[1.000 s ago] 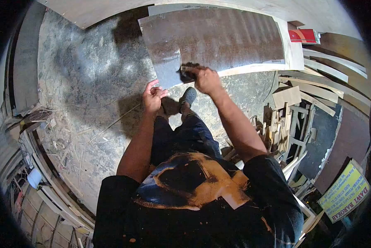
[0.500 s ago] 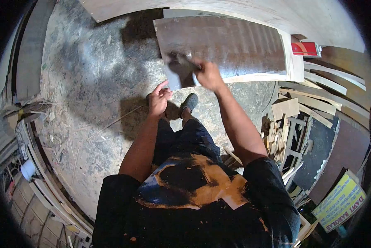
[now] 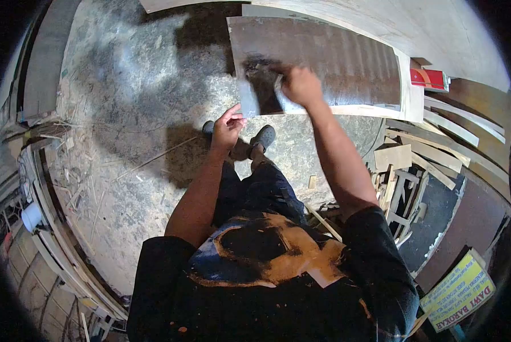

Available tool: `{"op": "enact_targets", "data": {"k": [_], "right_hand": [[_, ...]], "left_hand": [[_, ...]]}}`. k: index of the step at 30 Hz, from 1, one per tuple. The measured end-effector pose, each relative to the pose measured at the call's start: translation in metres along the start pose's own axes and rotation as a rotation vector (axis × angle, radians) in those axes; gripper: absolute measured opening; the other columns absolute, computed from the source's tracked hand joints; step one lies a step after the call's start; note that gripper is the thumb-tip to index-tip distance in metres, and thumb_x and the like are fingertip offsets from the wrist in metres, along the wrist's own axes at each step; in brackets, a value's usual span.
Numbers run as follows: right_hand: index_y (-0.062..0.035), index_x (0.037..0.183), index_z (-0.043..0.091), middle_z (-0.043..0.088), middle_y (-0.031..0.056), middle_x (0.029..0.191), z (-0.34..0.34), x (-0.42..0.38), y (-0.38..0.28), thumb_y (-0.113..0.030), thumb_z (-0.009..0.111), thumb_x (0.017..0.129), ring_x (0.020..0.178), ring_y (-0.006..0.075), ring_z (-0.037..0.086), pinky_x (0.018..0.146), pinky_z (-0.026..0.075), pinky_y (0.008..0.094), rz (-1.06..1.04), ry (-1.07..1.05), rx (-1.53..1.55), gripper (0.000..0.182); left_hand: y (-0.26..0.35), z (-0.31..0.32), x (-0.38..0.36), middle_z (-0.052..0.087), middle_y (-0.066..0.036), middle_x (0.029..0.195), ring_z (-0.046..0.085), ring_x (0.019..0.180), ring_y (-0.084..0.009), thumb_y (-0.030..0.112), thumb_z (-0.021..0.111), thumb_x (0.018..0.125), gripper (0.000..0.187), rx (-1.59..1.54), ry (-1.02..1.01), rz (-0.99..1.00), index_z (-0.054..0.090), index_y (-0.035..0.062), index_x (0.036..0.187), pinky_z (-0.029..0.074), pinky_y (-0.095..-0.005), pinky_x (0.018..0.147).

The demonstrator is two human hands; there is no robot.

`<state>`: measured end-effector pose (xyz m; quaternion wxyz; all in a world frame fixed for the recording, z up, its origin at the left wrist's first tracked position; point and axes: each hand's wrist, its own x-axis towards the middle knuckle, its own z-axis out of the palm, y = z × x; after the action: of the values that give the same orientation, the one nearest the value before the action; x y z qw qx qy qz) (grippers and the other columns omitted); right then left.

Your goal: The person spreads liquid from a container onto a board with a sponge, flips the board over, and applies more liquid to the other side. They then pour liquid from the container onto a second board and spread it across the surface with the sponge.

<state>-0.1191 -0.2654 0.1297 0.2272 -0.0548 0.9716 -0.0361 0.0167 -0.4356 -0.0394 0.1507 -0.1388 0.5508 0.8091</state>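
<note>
A large brown board (image 3: 335,62) with a glossy, streaked face lies in front of me, over a paler sheet. My right hand (image 3: 302,86) is closed around the handle of a dark brush (image 3: 262,64), whose motion-blurred head is over the board's left part. Beneath that hand a dark shadow falls across the board. At the board's near left corner is my left hand (image 3: 228,128), its fingers partly stretched out and apart, fingertips close to the edge.
A red box (image 3: 429,78) stands right of the board. Wood offcuts (image 3: 393,157) and strips are piled at the right, near a yellow sign (image 3: 457,293). Long boards (image 3: 67,256) line the left side. Scraps and a thin stick (image 3: 153,158) lie on the concrete floor (image 3: 118,114).
My right hand has swept the brush slightly up and to the right over the board. The view has shifted a little, and my left hand stays by the near left corner.
</note>
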Motion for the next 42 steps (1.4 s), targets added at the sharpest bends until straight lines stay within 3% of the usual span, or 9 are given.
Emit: {"op": "enact_targets", "data": {"k": [9, 11, 17, 23, 25, 29, 31, 39, 42], "right_hand": [[-0.0322, 0.120, 0.061, 0.066, 0.0171, 0.101, -0.001, 0.056, 0.085, -0.020, 0.057, 0.079, 0.094, 0.0364, 0.063, 0.083, 0.051, 0.0467, -0.061, 0.191, 0.091, 0.043], [-0.0336, 0.121, 0.059, 0.065, 0.0171, 0.103, 0.011, 0.065, 0.105, -0.018, 0.053, 0.080, 0.094, 0.0370, 0.064, 0.083, 0.051, 0.0474, -0.072, 0.192, 0.081, 0.044], [-0.0253, 0.115, 0.063, 0.066, 0.0196, 0.098, 0.057, 0.036, 0.070, -0.024, 0.051, 0.082, 0.090, 0.0364, 0.065, 0.081, 0.052, 0.0466, -0.090, 0.095, 0.009, 0.036], [-0.0317, 0.119, 0.062, 0.066, 0.0181, 0.100, 0.075, -0.016, 0.048, -0.024, 0.050, 0.084, 0.095, 0.0342, 0.064, 0.085, 0.051, 0.0444, -0.205, -0.013, -0.024, 0.038], [-0.0330, 0.122, 0.059, 0.065, 0.0189, 0.101, 0.051, -0.011, 0.047, -0.024, 0.052, 0.083, 0.097, 0.0347, 0.063, 0.088, 0.049, 0.0445, -0.146, -0.198, -0.023, 0.040], [-0.0318, 0.121, 0.058, 0.067, 0.0149, 0.098, 0.059, 0.038, 0.066, -0.021, 0.061, 0.076, 0.091, 0.0356, 0.064, 0.082, 0.051, 0.0476, -0.125, 0.075, 0.020, 0.046], [-0.0311, 0.121, 0.059, 0.067, 0.0148, 0.098, 0.056, 0.047, 0.058, -0.018, 0.060, 0.076, 0.091, 0.0353, 0.064, 0.083, 0.051, 0.0469, -0.101, 0.155, -0.021, 0.046], [-0.0288, 0.121, 0.059, 0.063, 0.0081, 0.114, 0.098, 0.008, 0.045, -0.020, 0.050, 0.083, 0.102, 0.0280, 0.062, 0.091, 0.046, 0.0439, -0.149, 0.079, -0.067, 0.040], [-0.0256, 0.122, 0.059, 0.061, 0.0059, 0.117, 0.083, -0.022, 0.029, -0.018, 0.049, 0.084, 0.105, 0.0268, 0.061, 0.092, 0.046, 0.0421, -0.190, 0.062, 0.043, 0.040]], "left_hand": [[0.025, 0.048, 0.018, 0.065, -0.014, 0.099, 0.064, 0.087, -0.0187, 0.007, 0.067, 0.081, 0.043, 0.246, 0.016, 0.081, 0.057, 0.0038, 0.122, 0.052, -0.0313, 0.078], [0.031, 0.049, 0.025, 0.063, -0.013, 0.103, 0.063, 0.085, -0.0173, 0.005, 0.062, 0.084, 0.042, 0.724, -0.075, 0.096, 0.057, 0.0069, 0.126, 0.049, -0.0283, 0.078], [0.018, 0.025, 0.038, 0.065, -0.009, 0.101, 0.060, 0.084, -0.0152, 0.004, 0.055, 0.087, 0.034, 0.537, -0.023, 0.061, 0.062, 0.0089, 0.120, 0.048, -0.0274, 0.077], [0.013, 0.002, 0.067, 0.067, -0.008, 0.090, 0.061, 0.078, -0.0165, 0.014, 0.058, 0.089, 0.023, 0.488, 0.130, 0.005, 0.065, 0.0102, 0.111, 0.048, -0.0302, 0.074], [0.031, 0.009, 0.076, 0.066, -0.008, 0.087, 0.061, 0.078, -0.0170, 0.015, 0.057, 0.088, 0.023, 0.482, 0.183, -0.022, 0.066, 0.0102, 0.109, 0.047, -0.0303, 0.075], [0.046, 0.003, 0.099, 0.063, -0.002, 0.090, 0.055, 0.074, -0.0090, 0.009, 0.052, 0.092, 0.025, 0.549, 0.163, 0.019, 0.062, 0.0044, 0.114, 0.045, -0.0229, 0.069], [0.057, 0.002, 0.113, 0.068, -0.012, 0.095, 0.064, 0.089, -0.0227, 0.020, 0.056, 0.088, 0.025, 0.624, 0.194, 0.014, 0.067, 0.0106, 0.108, 0.048, -0.0317, 0.080], [0.056, -0.002, 0.138, 0.068, -0.014, 0.099, 0.065, 0.091, -0.0255, 0.024, 0.055, 0.086, 0.028, 0.623, 0.173, -0.004, 0.067, 0.0107, 0.108, 0.048, -0.0327, 0.083], [0.041, -0.008, 0.134, 0.066, -0.005, 0.088, 0.058, 0.072, -0.0104, 0.019, 0.054, 0.091, 0.027, 0.631, 0.183, 0.008, 0.063, 0.0055, 0.113, 0.046, -0.0251, 0.073]]}}
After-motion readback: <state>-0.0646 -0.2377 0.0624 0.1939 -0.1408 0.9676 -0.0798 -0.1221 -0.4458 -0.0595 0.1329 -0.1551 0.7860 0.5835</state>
